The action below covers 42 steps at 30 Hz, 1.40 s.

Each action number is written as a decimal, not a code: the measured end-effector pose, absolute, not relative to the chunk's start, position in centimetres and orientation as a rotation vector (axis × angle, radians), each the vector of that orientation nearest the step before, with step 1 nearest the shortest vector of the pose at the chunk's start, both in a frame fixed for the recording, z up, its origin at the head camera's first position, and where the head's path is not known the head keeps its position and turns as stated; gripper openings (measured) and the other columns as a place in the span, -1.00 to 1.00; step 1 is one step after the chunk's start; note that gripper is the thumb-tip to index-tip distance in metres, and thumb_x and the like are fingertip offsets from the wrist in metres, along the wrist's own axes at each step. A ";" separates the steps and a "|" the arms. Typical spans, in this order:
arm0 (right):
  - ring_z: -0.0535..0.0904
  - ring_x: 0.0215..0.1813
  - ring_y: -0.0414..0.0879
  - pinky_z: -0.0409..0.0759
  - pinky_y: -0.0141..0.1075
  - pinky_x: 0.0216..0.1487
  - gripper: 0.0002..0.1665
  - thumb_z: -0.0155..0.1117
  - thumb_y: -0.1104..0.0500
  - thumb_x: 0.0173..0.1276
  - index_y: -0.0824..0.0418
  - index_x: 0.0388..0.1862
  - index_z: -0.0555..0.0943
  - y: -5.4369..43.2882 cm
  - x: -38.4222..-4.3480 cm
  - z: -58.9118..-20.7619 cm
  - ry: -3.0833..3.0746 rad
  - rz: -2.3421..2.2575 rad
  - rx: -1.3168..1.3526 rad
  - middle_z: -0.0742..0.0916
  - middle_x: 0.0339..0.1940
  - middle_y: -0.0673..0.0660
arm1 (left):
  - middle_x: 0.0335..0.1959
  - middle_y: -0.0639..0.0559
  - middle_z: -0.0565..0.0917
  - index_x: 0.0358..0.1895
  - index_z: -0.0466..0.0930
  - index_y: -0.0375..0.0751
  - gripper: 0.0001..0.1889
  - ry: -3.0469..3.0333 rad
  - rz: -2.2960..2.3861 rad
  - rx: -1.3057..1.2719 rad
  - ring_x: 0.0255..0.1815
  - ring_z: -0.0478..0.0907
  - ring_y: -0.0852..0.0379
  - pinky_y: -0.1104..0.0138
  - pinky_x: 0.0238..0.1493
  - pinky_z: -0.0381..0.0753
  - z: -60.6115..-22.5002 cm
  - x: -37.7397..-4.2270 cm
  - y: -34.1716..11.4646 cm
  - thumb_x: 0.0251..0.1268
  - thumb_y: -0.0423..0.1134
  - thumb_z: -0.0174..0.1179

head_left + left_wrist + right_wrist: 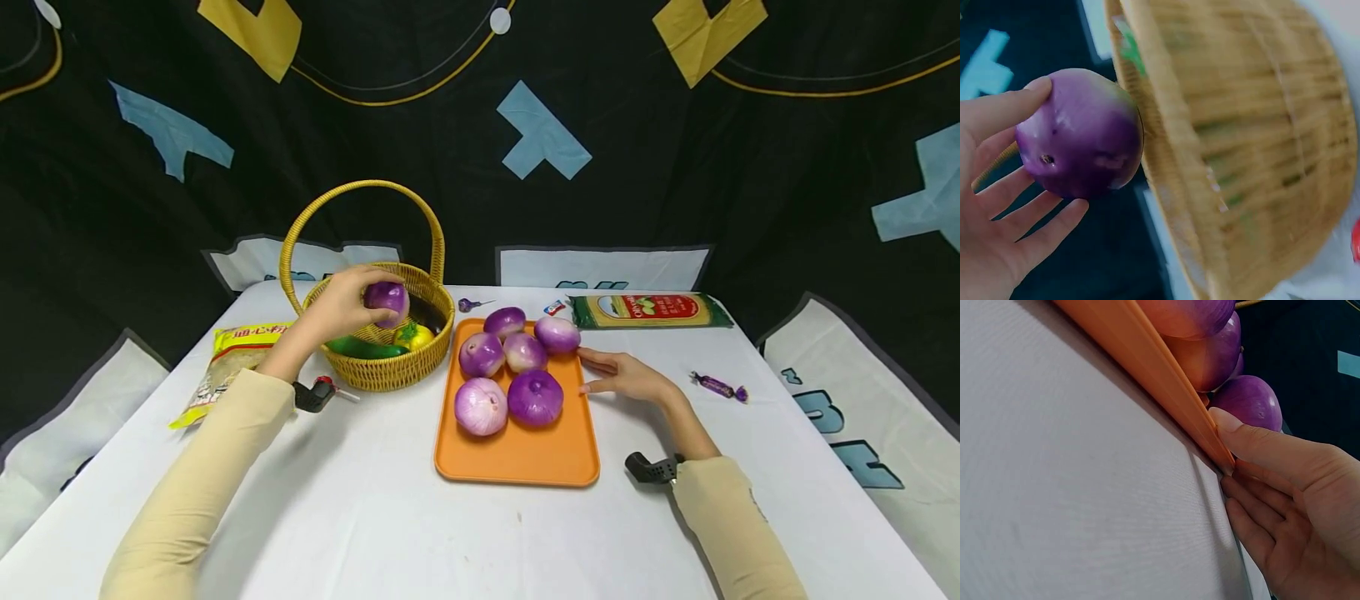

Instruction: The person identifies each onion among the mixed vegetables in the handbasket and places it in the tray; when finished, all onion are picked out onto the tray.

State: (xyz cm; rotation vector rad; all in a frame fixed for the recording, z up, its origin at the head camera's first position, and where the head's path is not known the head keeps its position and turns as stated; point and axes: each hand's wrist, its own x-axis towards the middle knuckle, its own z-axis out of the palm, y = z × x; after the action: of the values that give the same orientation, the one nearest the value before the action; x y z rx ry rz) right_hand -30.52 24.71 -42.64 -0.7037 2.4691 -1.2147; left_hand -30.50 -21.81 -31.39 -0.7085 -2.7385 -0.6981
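In the head view, my left hand [347,302] grips a purple onion [387,303] over the wicker basket [378,373]. The left wrist view shows the thumb on one side of that onion [1082,134] and the fingers spread along the other, beside the basket's rim. My right hand [628,377] is at the right edge of the orange tray [517,463]. In the right wrist view, its thumb lies on the tray's rim [1172,375] with fingers against the outer side, pinching it. Several purple onions [536,397] sit on the tray.
Inside the basket are a green cucumber [367,348], a yellow vegetable [414,336] and a dark eggplant [425,313]. A yellow food bag [234,360] lies left, a green package [651,310] at the back right. Wrapped candy [718,387] lies on the right.
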 end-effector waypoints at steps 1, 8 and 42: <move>0.18 0.46 0.17 0.07 0.03 0.44 -0.09 0.38 0.09 0.27 0.32 0.48 0.18 24.7 -30.5 -42.6 2.460 -1.225 -0.688 0.30 0.45 0.29 | 0.21 -0.23 0.50 0.18 0.55 -0.17 -0.48 -2.719 -0.706 -0.737 0.21 0.39 -0.23 -0.07 0.11 0.53 -31.2 -30.0 -21.3 0.09 -0.29 0.43; 0.18 0.47 0.13 0.06 0.00 0.46 -0.09 0.40 0.09 0.25 0.28 0.48 0.20 24.6 -30.7 -42.5 2.451 -1.248 -0.661 0.31 0.46 0.25 | 0.17 -0.15 0.53 0.15 0.59 -0.15 -0.47 -2.572 -0.752 -0.953 0.21 0.41 -0.16 0.01 0.09 0.56 -30.5 -26.5 -17.4 0.04 -0.20 0.47; 0.25 0.42 0.20 0.16 0.03 0.41 -0.15 0.38 0.14 0.27 0.37 0.44 0.24 24.5 -30.2 -42.3 2.472 -1.222 -0.669 0.35 0.41 0.34 | 0.28 0.04 0.49 0.29 0.50 0.10 -0.37 -2.674 -0.369 -1.434 0.32 0.34 0.05 0.12 0.29 0.38 -37.1 -19.7 -6.3 0.11 0.14 0.36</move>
State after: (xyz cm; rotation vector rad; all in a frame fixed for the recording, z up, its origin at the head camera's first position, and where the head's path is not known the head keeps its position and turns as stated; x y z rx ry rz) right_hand -30.15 24.54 -42.34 -0.6692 2.4721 -1.2217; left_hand -19.68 -6.32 -37.08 -1.4341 -2.6741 -0.3689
